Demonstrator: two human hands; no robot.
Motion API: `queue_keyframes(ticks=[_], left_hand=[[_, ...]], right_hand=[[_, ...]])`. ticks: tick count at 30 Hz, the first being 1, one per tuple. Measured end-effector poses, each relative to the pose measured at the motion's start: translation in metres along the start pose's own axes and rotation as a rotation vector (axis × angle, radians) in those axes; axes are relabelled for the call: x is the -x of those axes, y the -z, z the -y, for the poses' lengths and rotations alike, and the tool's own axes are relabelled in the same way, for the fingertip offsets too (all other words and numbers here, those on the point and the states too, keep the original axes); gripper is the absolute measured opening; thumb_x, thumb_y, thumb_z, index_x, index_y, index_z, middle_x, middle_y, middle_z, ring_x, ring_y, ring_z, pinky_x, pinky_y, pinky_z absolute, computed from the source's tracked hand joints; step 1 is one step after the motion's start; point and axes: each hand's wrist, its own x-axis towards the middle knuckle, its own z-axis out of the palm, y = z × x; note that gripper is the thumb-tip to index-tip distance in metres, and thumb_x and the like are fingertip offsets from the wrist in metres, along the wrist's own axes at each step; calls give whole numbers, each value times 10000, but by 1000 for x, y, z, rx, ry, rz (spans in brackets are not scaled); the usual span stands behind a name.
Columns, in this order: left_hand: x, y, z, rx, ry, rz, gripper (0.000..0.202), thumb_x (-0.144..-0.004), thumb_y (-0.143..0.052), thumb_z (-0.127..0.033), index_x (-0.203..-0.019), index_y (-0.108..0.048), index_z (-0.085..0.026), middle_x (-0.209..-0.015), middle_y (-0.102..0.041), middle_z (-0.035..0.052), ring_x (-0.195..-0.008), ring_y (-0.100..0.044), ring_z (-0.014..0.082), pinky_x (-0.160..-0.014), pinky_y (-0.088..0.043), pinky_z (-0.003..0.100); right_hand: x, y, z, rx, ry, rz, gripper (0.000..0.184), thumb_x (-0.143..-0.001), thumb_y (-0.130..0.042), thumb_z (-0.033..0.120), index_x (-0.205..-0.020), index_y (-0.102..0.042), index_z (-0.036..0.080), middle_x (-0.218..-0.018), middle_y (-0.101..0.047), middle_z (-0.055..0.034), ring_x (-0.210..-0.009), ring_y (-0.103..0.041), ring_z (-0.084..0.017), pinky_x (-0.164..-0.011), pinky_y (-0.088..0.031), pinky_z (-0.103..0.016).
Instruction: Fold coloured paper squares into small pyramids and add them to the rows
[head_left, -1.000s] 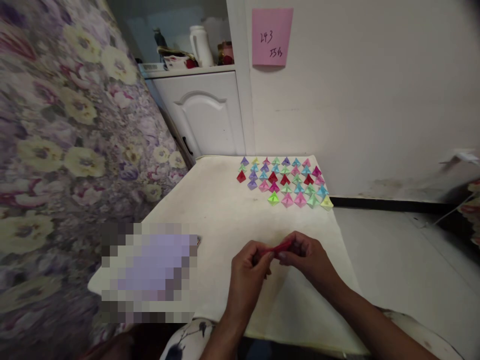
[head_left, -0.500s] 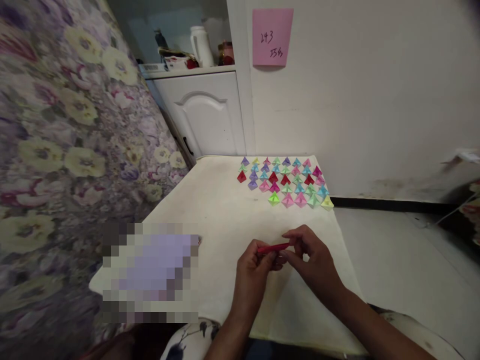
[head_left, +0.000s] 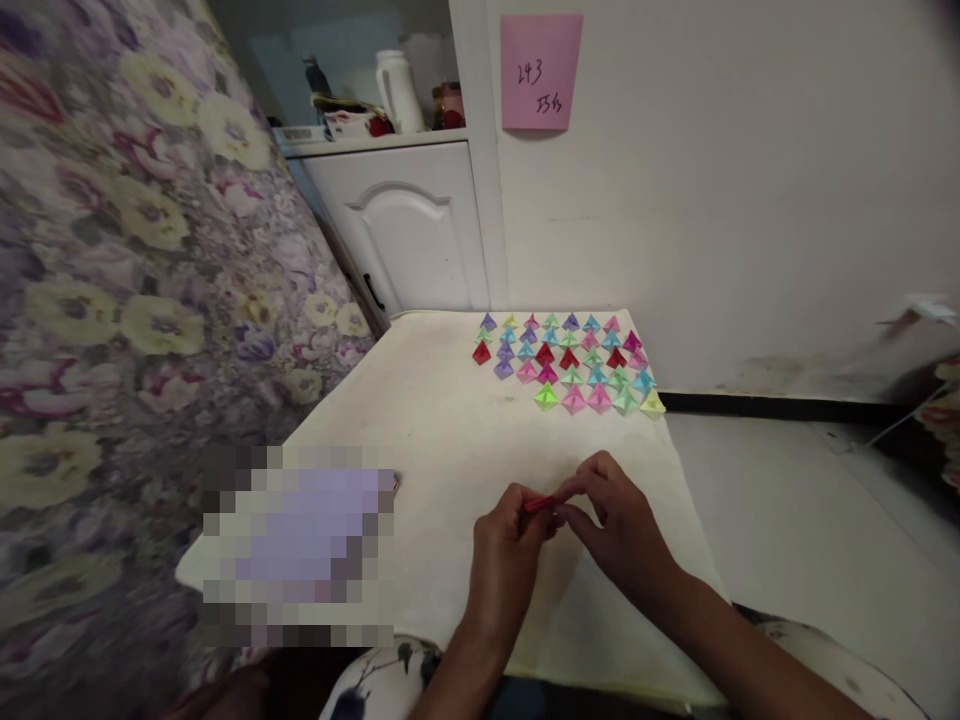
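Observation:
My left hand point(head_left: 504, 550) and my right hand point(head_left: 619, 520) meet over the near part of a cream-covered table point(head_left: 450, 420). Both pinch a small folded piece of red paper point(head_left: 540, 503) between their fingertips; only a short red sliver shows. Further back on the table lies a group of small folded paper pyramids point(head_left: 570, 362) in purple, green, pink, red, blue and yellow, set in rows near the wall.
A blurred-out patch point(head_left: 300, 545) covers the table's near left corner. A flowered fabric point(head_left: 135, 300) rises on the left. A white cabinet point(head_left: 405, 220) with a bottle and jars stands behind. A pink note point(head_left: 540, 72) hangs on the wall. White floor lies at right.
The red paper showed as a longer strip between my hands; now my fingers have closed in on it and only a short bit shows. The hands stayed in about the same spot.

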Motion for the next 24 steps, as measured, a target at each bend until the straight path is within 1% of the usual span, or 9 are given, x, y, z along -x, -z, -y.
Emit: queue_keyframes(ticks=[4,9,12,16,18,20,24], left_hand=[[0,0,5,-147,-37,3,138,-798,-524,-302,-723,-561,-193,-626,-630,-10,-625,-581,144,-564,-403,217],[0,0,5,-245,-81,-6,122,-815,-493,-286,-768,-574,-209,-644,-632,-18,-618,-578,148,-554,-375,219],[0,0,3,-252,-93,-14,120,-825,-474,-276,-791,-571,-214,-668,-638,-16,-634,-585,152,-565,-379,223],[1,0,2,-266,-106,-23,126,-824,-449,-200,-828,-572,-226,-699,-652,-22,-642,-594,143,-586,-395,221],[1,0,2,-250,-112,-24,149,-815,-451,-174,-869,-577,-233,-734,-662,-19,-673,-609,147,-605,-413,223],[1,-1,3,-204,-110,-11,183,-812,-463,-177,-941,-577,-240,-803,-675,-2,-744,-626,161,-653,-440,237],[-1,0,6,0,-90,56,255,-806,-489,-177,-1045,-557,-233,-989,-668,38,-929,-615,181,-799,-461,278]], right_hand=[[0,1,-2,23,-24,53,109,-747,-565,143,-780,-632,223,-762,-508,-11,-671,-522,-136,-589,-420,-241],[3,-2,-6,87,-62,140,106,-766,-581,209,-814,-665,254,-636,-585,7,-554,-531,-136,-547,-394,-243],[5,-7,-7,-4,-112,164,131,-801,-541,228,-845,-661,256,-666,-639,7,-559,-574,-143,-561,-420,-246],[5,-12,-6,-183,-138,190,125,-810,-517,204,-846,-634,232,-762,-643,-2,-607,-597,-135,-588,-459,-241],[3,-11,-5,-187,-113,179,101,-792,-540,190,-828,-627,229,-781,-636,-6,-658,-595,-144,-617,-460,-246],[2,-10,-5,-154,-81,169,85,-780,-554,174,-800,-618,225,-750,-619,-2,-657,-575,-142,-615,-447,-247],[0,-6,-8,-88,-45,147,88,-770,-541,133,-746,-578,209,-716,-578,1,-620,-527,-128,-578,-413,-239]])
